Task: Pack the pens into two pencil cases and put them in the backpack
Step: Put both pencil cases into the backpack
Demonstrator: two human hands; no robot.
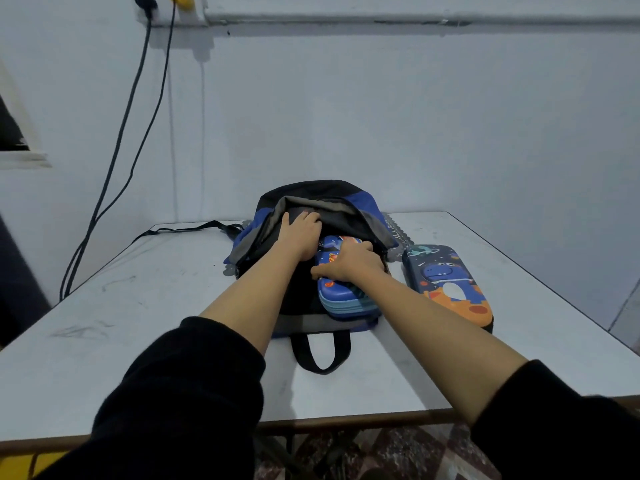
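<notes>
A blue and black backpack point(311, 199) lies open on the white table point(138, 306), its mouth facing me. My left hand point(301, 233) reaches into the opening and grips the inner lining, holding the mouth apart. My right hand point(349, 263) grips the top of a blue pencil case point(343, 296) that lies half inside the backpack's mouth. A second pencil case point(450, 285), dark blue with a dinosaur picture, lies closed on the table just right of the backpack. No loose pens are in view.
The backpack's black carry handle point(320, 355) loops toward me and a black strap point(187, 228) trails left. Black cables point(114, 161) hang down the wall at the left. The table's front edge point(346, 422) is close to me; its right edge runs diagonally.
</notes>
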